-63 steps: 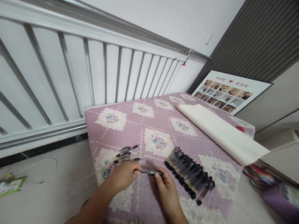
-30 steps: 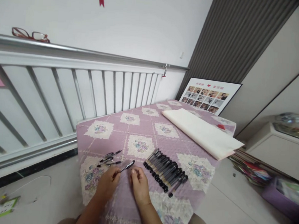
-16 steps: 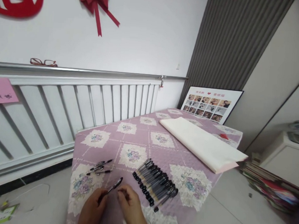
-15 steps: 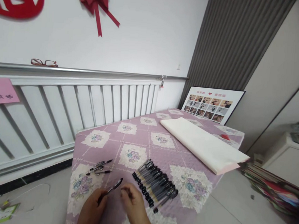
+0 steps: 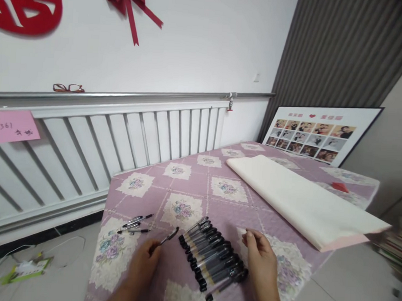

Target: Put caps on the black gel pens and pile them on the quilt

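Facing me, a white wall [image 5: 211, 37] with a metal pipe [image 5: 136, 95] running above a white radiator [image 5: 105, 138]; to my right, dark ribbed panelling [image 5: 343, 54]; below, pale floor tiles [image 5: 335, 286] in soft, even light.

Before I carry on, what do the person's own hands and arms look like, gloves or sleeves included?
The left hand and right hand are bare, without gloves. No sleeve shows on the visible forearms, and I see no watch or bracelet. Some fingers are hidden or blurred, so rings can't be ruled out.
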Demonstrator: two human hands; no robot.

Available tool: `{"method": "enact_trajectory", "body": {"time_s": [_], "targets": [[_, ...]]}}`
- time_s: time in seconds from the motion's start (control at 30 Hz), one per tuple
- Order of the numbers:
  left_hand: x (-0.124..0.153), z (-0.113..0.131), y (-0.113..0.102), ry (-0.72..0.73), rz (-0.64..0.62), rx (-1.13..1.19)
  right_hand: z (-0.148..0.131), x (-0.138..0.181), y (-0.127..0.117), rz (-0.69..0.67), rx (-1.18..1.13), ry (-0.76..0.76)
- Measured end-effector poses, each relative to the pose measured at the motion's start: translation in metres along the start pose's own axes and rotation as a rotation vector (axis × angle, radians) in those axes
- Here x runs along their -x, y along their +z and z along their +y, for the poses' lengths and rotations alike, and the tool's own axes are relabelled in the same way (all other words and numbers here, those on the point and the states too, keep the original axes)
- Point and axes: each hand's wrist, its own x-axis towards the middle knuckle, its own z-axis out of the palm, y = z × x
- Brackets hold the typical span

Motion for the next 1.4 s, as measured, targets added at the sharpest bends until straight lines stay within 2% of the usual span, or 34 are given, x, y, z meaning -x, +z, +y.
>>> {"method": "enact_trajectory", "body": {"time_s": [0.13,0.3,0.47,0.6,0.73,0.87,1.0,1.1,1.2,1.4], "targets": [[-0.02,0.045,0.04,0.035,-0.049,0.047,-0.005,-0.001,0.007,-0.028,0.004,0.007],[-0.039,0.084,0.068,0.094,-0.08,-0.186,-0.007,-0.002,0.009,-0.073,0.006,0.027],[-0.044,0.089,0.082,0.097,-0.075,-0.26,-0.009,-0.001,0.012,-0.105,0.03,0.02],[-0.038,0.084,0.083,0.118,-0.077,-0.269,-0.018,0.004,0.023,-0.147,0.017,0.04],[-0.029,0.066,0.066,0.221,0.004,-0.22,-0.025,0.013,0.038,-0.216,0.041,-0.002],[-0.024,0.022,0.027,0.299,0.144,-0.319,-0.025,0.022,0.053,-0.299,0.041,-0.075],[-0.027,-0.028,-0.026,0.23,0.277,-0.387,-0.026,0.04,0.07,-0.374,0.057,-0.122],[-0.034,-0.053,-0.056,0.18,0.342,-0.429,-0.029,0.06,0.084,-0.464,0.045,-0.195],[-0.04,-0.067,-0.068,0.166,0.341,-0.469,-0.032,0.083,0.099,-0.546,0.052,-0.342],[-0.043,-0.073,-0.065,0.166,0.27,-0.528,-0.027,0.118,0.117,-0.728,0.022,-0.615]]}}
